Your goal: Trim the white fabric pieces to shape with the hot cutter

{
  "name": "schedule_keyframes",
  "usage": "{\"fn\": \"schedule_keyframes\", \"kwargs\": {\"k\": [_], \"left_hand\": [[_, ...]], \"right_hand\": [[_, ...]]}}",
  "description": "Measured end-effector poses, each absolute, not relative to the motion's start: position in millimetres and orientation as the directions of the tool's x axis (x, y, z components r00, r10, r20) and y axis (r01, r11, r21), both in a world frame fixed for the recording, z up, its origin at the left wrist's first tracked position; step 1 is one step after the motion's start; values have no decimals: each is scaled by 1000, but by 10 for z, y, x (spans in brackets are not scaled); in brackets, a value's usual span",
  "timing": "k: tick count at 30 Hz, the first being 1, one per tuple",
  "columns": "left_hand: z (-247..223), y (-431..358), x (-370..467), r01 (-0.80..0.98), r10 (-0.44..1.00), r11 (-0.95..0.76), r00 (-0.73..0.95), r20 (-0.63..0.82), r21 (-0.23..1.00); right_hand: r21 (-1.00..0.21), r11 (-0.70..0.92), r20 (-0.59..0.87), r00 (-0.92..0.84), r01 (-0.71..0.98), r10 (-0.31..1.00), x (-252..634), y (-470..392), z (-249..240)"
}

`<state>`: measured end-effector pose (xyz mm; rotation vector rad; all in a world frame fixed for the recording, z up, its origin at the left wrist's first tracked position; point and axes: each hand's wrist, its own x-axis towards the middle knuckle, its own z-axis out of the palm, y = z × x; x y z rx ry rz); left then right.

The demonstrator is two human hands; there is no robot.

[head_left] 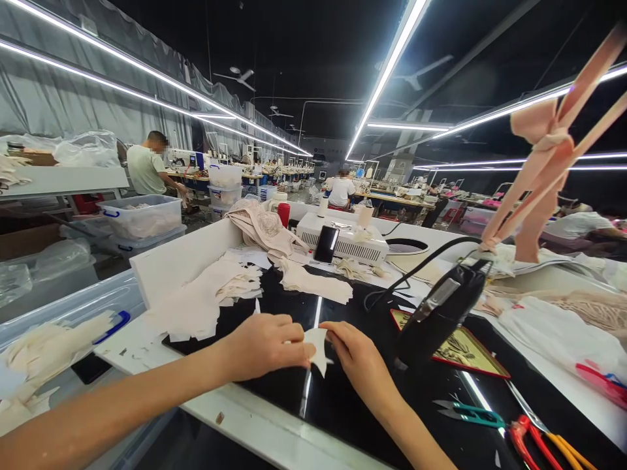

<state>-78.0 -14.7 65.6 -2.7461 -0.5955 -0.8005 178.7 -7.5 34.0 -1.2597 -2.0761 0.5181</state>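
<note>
Between my two hands is a small cream fabric piece [317,347] with pointed ends, held above a glossy black work surface [274,405]. My left hand [269,346] is closed, its thumb and fingers pinching the piece's left side. At its upper right edge, my right hand [355,356] pinches it between thumb and fingers. Beyond my left hand lies a spread pile of cream fabric pieces [200,297]. Farther back, a stack of similar pieces [316,282] rests on the black surface.
Right of my hands stands a black handheld device [441,313] with a cable, beside a red-rimmed tray [470,356]. Teal thread snips [470,412] and red-handled scissors [531,431] lie near front right. A white vented box [343,238] and phone [327,243] stand behind. Peach straps [548,156] hang at right.
</note>
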Motion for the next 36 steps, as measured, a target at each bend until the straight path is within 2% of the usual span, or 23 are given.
{"fn": "schedule_keyframes", "kwargs": {"k": [1,2,6,14,23,27,31,36], "left_hand": [[533,-172,-751,397,240,-898,803,545,-190],[410,-196,-723,374,206,-900,819,536,-226],[88,-239,-672,393,276,-909,813,512,-135],[102,-202,-709,400,328,-915,819,471,-59],[231,-252,-960,349,328,-936,819,471,45],[286,-290,-971,381,359,-923,805,473,53],[240,-295,-845,351,331,-935,794,510,61],[154,-284,-769,361,358,-928,794,491,94]], "right_hand": [[-575,474,349,-323,667,879,1828,-25,282],[-527,481,370,-320,701,872,1867,9,221],[-342,488,418,-335,803,845,1962,9,33],[-86,578,413,-499,811,762,1845,-114,3],[31,566,407,-528,824,745,1856,-263,12],[81,549,442,-524,832,728,1856,-347,-20],[124,515,483,-505,848,715,1887,-331,-53],[133,509,537,-493,851,685,1922,-426,0]]}}
